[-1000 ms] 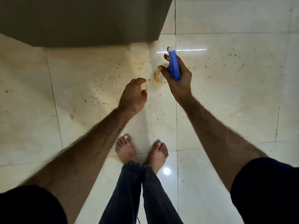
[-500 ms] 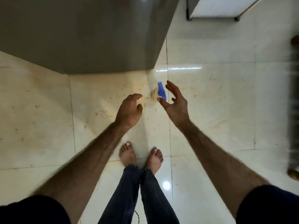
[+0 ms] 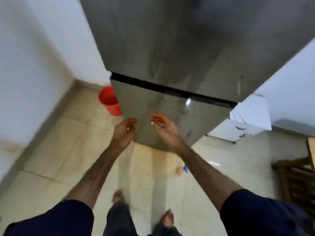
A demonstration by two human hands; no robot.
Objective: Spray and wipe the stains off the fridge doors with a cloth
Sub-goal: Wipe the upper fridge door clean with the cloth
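A tall grey steel fridge [image 3: 179,53] fills the upper middle, its two doors split by a dark gap; faint streaks and smears run down both doors. My left hand [image 3: 123,132] and my right hand [image 3: 164,129] hang in front of the lower door [image 3: 153,106], both empty with fingers loosely curled. The blue spray bottle [image 3: 185,169] lies on the floor below my right forearm, mostly hidden by it. No cloth is in view.
A red bucket [image 3: 109,101] stands on the floor left of the fridge, by the white wall [image 3: 42,57]. A white cabinet [image 3: 238,128] sits right of the fridge, and a wooden chair [image 3: 296,178] at the right edge. Orange stains mark the cream floor tiles [image 3: 153,167].
My right hand let go of the blue spray bottle, which now lies on the floor. The view has tilted up from the floor to the fridge doors, and both hands rose with it.
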